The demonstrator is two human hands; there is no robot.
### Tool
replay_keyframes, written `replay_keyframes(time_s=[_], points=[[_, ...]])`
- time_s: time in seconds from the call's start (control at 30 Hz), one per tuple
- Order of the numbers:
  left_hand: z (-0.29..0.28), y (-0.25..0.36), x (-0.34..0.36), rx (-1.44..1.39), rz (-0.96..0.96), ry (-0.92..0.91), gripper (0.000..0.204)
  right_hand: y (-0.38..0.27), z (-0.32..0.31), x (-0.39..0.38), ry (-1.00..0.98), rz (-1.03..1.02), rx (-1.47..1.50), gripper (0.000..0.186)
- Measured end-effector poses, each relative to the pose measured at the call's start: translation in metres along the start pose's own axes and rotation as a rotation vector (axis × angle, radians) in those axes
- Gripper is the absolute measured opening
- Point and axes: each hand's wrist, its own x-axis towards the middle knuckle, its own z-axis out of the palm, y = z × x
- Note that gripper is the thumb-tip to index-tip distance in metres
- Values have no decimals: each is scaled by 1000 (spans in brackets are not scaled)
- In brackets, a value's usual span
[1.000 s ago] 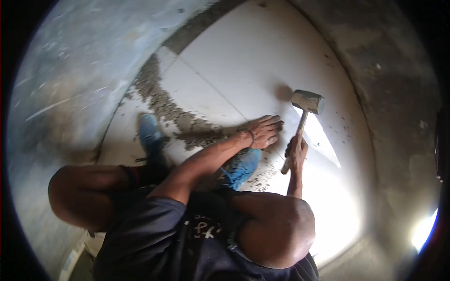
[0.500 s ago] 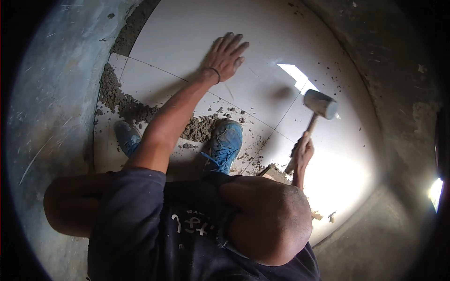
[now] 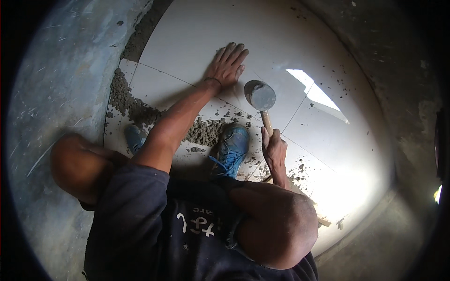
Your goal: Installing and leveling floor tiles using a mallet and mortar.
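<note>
My left hand point(image 3: 227, 68) lies palm down with fingers spread on a large pale floor tile point(image 3: 187, 33). My right hand point(image 3: 274, 150) grips the wooden handle of a mallet point(image 3: 260, 96), whose round grey head is raised to the lower right of the left hand. Wet grey mortar point(image 3: 201, 131) lies in crumbly patches along the tiles between my shoes point(image 3: 232, 150), and a darker mortar strip point(image 3: 138, 40) runs beside the upper tile's left edge.
A scuffed grey concrete wall point(image 3: 65, 70) stands close on the left, another point(image 3: 389, 79) along the right. My bent knees point(image 3: 276, 225) frame the lower view. A bright patch of light falls on the tiles at right, with scattered crumbs and some scraps near my right knee.
My left hand moved forward onto the upper tile and stays spread there. The mallet in my right hand has swung leftward, its head now nearer the left hand.
</note>
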Motion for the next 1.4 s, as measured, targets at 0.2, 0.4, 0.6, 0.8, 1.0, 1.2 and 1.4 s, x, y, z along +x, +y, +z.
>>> replay_keyframes(time_s=[0.2,0.4,0.6,0.8,1.0,1.2,1.4], points=[[-10,3,3,7,8,6,57,0,5,-11,42,178,108,38],[-14,38,5,2,244,-223,54,21,-13,-52,40,272,149,36],[12,151,17,-37,694,-383,56,70,-39,-97,334,610,612,40],[33,211,-5,-268,818,-349,56,112,-67,-116,438,808,794,46],[27,168,1,-268,869,-427,58,125,-48,-117,419,738,668,48],[14,159,3,-126,838,-411,56,114,-27,-87,392,607,244,38],[16,163,2,-107,813,-408,55,113,-31,-85,402,727,317,49]])
